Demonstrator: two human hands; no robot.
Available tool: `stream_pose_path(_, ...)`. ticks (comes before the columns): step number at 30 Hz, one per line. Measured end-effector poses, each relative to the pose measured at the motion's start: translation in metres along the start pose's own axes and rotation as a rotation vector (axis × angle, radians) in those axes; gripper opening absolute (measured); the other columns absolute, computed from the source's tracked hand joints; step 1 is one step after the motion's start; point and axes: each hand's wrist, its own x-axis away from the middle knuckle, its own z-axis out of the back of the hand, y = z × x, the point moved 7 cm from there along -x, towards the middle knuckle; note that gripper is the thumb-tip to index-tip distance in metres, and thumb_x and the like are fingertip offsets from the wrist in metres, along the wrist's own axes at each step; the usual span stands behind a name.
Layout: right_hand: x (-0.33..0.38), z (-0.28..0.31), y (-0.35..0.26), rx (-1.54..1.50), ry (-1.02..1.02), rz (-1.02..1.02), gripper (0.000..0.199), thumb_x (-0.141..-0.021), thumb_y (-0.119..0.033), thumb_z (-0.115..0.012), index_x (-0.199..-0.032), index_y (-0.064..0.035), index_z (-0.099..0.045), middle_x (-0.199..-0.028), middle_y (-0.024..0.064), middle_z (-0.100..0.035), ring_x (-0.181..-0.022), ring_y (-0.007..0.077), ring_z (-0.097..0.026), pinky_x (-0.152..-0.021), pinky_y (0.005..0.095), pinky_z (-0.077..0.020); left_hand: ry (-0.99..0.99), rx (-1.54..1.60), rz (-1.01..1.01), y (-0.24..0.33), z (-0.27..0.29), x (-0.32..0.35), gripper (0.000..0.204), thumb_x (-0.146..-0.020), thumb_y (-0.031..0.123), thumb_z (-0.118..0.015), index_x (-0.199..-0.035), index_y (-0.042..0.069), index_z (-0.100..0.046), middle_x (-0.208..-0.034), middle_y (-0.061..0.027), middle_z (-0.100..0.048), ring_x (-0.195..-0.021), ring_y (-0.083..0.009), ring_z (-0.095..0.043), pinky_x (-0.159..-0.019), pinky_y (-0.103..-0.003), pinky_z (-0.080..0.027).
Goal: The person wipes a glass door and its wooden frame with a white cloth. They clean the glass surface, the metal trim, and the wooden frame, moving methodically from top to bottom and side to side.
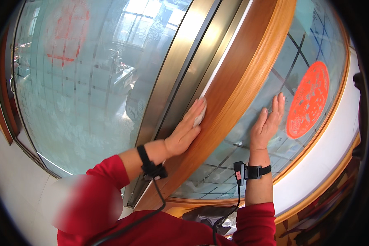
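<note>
Head view: pale cloth (199, 117) held against a wooden frame (238, 78)

By the left hand (183, 134), the grip is kept nearly flat: the fingers are straight and close together, and the pale cloth is caught between fingers and thumb, at the edge of the wooden frame. By the right hand (265, 129), nothing is seen to be held; its fingers are extended, the thumb slightly apart. It is placed over the glass pane (233, 141), though whether the glass is touched cannot be told.

The glass pane is crossed by dark lines and decorated with a red oval cutout (308, 100), just beside the right hand. To the left, a frosted glass door (90, 106) is bordered by metal strips (164, 86) and marked with a faded red motif (68, 33). Bright windows are seen through it. Pale floor tiles (26, 192) are shown at lower left, and a white wall (315, 184) at right. Both wrists are banded in black.
</note>
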Motion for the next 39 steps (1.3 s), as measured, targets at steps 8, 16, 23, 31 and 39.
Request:
stream_pose_path(8, -0.001, 0.002, -0.003, 0.029, 0.011, 0.036, 0.044, -0.096, -0.006, -0.05, -0.14, 0.0026, -0.048, -0.15, 0.0213, -0.045, -0.141, 0.0404, -0.039, -0.117, 0.0493, -0.0289, -0.006, 0.034, 0.004, 0.023, -0.001, -0.017, 0.061, -0.105, 0.02, -0.039, -0.157, -0.003, -0.017, -0.166, -0.02, -0.012, -0.154, -0.0363, -0.006, -0.123, -0.043, -0.007)
stream_pose_path(16, 0.003, 0.003, -0.002, 0.001, 0.0, 0.026, 0.044, -0.096, -0.006, -0.052, -0.139, 0.0019, -0.049, -0.149, 0.0206, -0.046, -0.139, 0.04, -0.041, -0.116, 0.0491, -0.0303, 0.133, -0.206, -0.331, 0.083, 0.008, -0.192, 0.059, -0.102, 0.017, -0.047, -0.154, -0.003, -0.026, -0.159, -0.0281, -0.025, -0.15, -0.0429, -0.018, -0.122, -0.045, -0.016)
stream_pose_path(23, 0.002, 0.001, -0.003, 0.02, 0.011, 0.053, 0.042, -0.098, -0.007, -0.05, -0.139, 0.0014, -0.049, -0.15, 0.0205, -0.046, -0.14, 0.0398, -0.04, -0.116, 0.0484, -0.0308, 0.117, -0.018, -0.197, 0.059, 0.003, -0.108, 0.059, -0.101, 0.014, -0.044, -0.155, -0.003, -0.026, -0.162, -0.0228, -0.023, -0.152, -0.0393, -0.017, -0.123, -0.043, -0.014)
stream_pose_path(31, 0.002, 0.001, -0.005, 0.045, -0.006, 0.031, 0.043, -0.099, -0.007, -0.048, -0.141, 0.0013, -0.048, -0.15, 0.0206, -0.045, -0.141, 0.0389, -0.04, -0.116, 0.0469, -0.0312, 0.001, 0.093, 0.192, -0.01, -0.007, 0.05, 0.059, -0.105, 0.019, -0.038, -0.157, -0.003, -0.022, -0.166, -0.0169, -0.015, -0.155, -0.0324, -0.009, -0.123, -0.04, -0.008)
stream_pose_path(39, 0.003, 0.001, -0.005, 0.087, -0.008, 0.035, 0.042, -0.1, -0.008, -0.047, -0.142, 0.0007, -0.048, -0.15, 0.0202, -0.045, -0.142, 0.0372, -0.04, -0.117, 0.0463, -0.0307, -0.001, 0.162, 0.185, 0.013, -0.011, 0.072, 0.062, -0.103, 0.02, -0.041, -0.157, -0.002, -0.02, -0.166, -0.018, -0.014, -0.155, -0.0347, -0.006, -0.123, -0.042, -0.008)
